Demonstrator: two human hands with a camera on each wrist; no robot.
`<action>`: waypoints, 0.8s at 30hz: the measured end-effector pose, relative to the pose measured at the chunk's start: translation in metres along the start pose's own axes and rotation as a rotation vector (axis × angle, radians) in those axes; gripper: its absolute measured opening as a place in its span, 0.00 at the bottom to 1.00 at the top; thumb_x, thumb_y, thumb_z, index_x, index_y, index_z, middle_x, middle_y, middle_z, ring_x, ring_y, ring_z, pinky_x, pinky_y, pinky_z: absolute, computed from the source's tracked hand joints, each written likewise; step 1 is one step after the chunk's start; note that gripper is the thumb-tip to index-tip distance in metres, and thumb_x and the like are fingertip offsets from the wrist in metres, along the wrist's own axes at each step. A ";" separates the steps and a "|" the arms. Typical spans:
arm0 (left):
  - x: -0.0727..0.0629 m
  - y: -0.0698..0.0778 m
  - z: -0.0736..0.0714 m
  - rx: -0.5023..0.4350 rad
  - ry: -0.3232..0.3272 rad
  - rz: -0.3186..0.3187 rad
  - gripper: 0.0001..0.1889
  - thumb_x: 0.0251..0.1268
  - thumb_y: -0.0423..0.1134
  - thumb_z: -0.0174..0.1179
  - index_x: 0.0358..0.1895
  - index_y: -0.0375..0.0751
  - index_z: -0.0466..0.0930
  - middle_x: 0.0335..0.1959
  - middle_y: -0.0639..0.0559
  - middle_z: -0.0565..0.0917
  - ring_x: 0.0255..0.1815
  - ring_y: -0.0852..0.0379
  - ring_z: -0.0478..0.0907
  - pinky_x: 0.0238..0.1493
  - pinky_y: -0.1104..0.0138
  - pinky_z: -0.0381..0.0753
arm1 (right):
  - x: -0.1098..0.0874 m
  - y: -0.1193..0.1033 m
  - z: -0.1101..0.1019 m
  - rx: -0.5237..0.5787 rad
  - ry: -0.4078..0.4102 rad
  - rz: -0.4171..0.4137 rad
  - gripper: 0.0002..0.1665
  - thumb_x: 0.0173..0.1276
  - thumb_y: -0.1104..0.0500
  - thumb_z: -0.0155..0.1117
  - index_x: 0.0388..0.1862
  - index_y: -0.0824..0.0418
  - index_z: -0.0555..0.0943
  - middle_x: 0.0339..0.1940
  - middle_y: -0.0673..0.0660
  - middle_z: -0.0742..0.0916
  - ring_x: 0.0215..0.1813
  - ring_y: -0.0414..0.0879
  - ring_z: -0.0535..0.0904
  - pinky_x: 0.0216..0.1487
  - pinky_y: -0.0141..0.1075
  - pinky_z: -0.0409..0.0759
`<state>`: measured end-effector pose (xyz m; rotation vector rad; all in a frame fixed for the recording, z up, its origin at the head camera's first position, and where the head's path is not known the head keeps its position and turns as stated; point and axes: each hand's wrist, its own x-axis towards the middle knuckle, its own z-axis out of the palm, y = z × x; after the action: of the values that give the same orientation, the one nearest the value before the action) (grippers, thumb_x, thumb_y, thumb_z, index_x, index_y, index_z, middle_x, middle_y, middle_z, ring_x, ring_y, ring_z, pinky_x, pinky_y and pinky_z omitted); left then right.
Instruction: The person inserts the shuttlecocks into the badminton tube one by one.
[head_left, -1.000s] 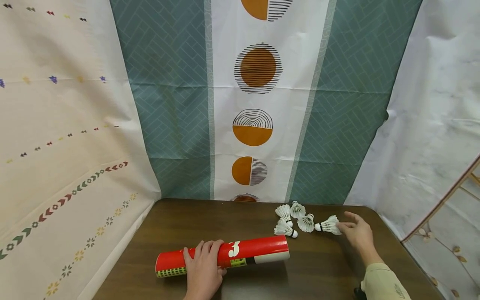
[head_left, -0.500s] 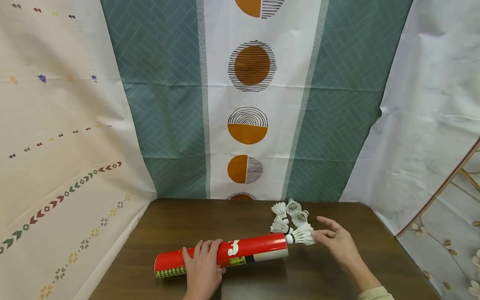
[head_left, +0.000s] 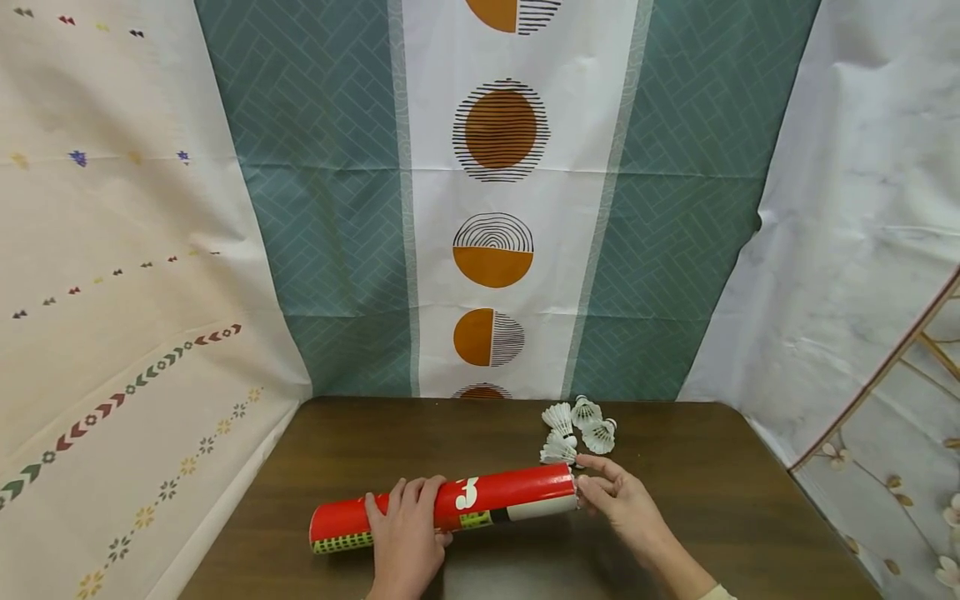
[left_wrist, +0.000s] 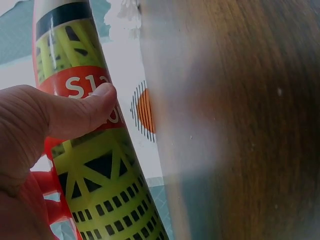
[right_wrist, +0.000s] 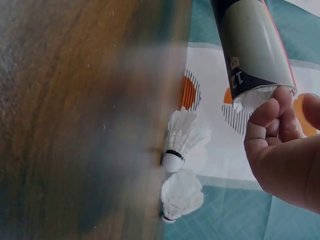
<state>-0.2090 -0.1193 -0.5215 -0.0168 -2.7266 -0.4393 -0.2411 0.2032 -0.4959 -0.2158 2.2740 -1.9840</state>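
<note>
Head camera shows my left hand (head_left: pixel 408 533) wrapped round a long red tube (head_left: pixel 510 500), a little left of its middle. I see the back of that hand, and my arm comes in from the bottom edge. Left wrist camera shows my thumb lying across the tube's side, right by some big white letters (left_wrist: pixel 80 87). The tube lies sideways over the brown table (head_left: pixel 712 500), and its right end is a bit higher in the head view.

My right hand (head_left: pixel 622 504) is at that right end, with my arm slanting in from the lower right. Right wrist camera shows bent fingers right at the white feathers of a shuttlecock (right_wrist: pixel 252 100), which is down inside the tube's mouth. I cannot tell if they pinch it or only push it. Four more shuttlecocks (head_left: pixel 600 436) lie in a bunch on the table, just behind the tube's right end.
</note>
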 end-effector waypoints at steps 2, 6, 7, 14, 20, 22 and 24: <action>0.000 0.000 0.000 0.004 0.002 0.001 0.44 0.30 0.42 0.92 0.60 0.54 0.81 0.57 0.44 0.87 0.65 0.34 0.79 0.68 0.16 0.57 | 0.000 0.001 0.003 -0.025 0.032 -0.010 0.36 0.76 0.59 0.71 0.77 0.70 0.69 0.47 0.59 0.93 0.41 0.40 0.87 0.45 0.33 0.85; -0.001 0.000 0.001 0.003 0.003 0.012 0.44 0.31 0.41 0.92 0.60 0.54 0.81 0.57 0.45 0.87 0.65 0.34 0.80 0.68 0.16 0.57 | 0.002 0.003 0.008 -0.094 0.076 -0.042 0.40 0.67 0.61 0.78 0.75 0.67 0.72 0.45 0.60 0.93 0.41 0.40 0.86 0.43 0.31 0.85; -0.001 0.000 0.001 0.003 0.001 0.014 0.43 0.31 0.41 0.92 0.60 0.54 0.81 0.57 0.45 0.87 0.65 0.34 0.80 0.68 0.16 0.57 | 0.002 0.003 0.009 -0.107 0.077 -0.051 0.42 0.66 0.62 0.80 0.75 0.66 0.72 0.44 0.60 0.93 0.41 0.39 0.85 0.43 0.30 0.85; -0.001 0.001 0.002 0.011 -0.006 0.021 0.44 0.30 0.41 0.92 0.60 0.54 0.81 0.56 0.45 0.87 0.65 0.34 0.79 0.69 0.16 0.56 | 0.001 0.007 0.012 -0.049 -0.102 -0.117 0.47 0.74 0.63 0.71 0.84 0.68 0.57 0.50 0.68 0.92 0.46 0.39 0.88 0.50 0.29 0.85; -0.001 0.000 0.002 0.017 0.002 0.027 0.44 0.30 0.40 0.92 0.60 0.54 0.81 0.56 0.45 0.87 0.64 0.34 0.80 0.69 0.16 0.56 | 0.000 0.009 0.014 0.022 -0.219 -0.169 0.46 0.80 0.64 0.64 0.86 0.72 0.50 0.60 0.79 0.86 0.53 0.39 0.89 0.56 0.30 0.86; -0.001 -0.001 0.002 0.016 0.004 0.030 0.43 0.30 0.40 0.92 0.60 0.54 0.81 0.56 0.45 0.87 0.64 0.34 0.80 0.68 0.16 0.57 | 0.000 0.009 0.014 0.017 -0.209 -0.160 0.46 0.79 0.64 0.64 0.86 0.71 0.50 0.60 0.78 0.86 0.53 0.39 0.89 0.55 0.30 0.87; -0.002 -0.001 0.001 0.014 0.006 0.031 0.43 0.30 0.40 0.92 0.60 0.54 0.81 0.56 0.45 0.87 0.64 0.34 0.80 0.68 0.16 0.57 | 0.001 0.007 0.012 -0.009 -0.182 -0.135 0.46 0.79 0.62 0.65 0.86 0.69 0.52 0.58 0.76 0.88 0.51 0.39 0.89 0.55 0.30 0.86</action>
<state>-0.2083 -0.1202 -0.5238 -0.0534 -2.7199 -0.4115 -0.2400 0.1922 -0.5048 -0.5415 2.2065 -1.9268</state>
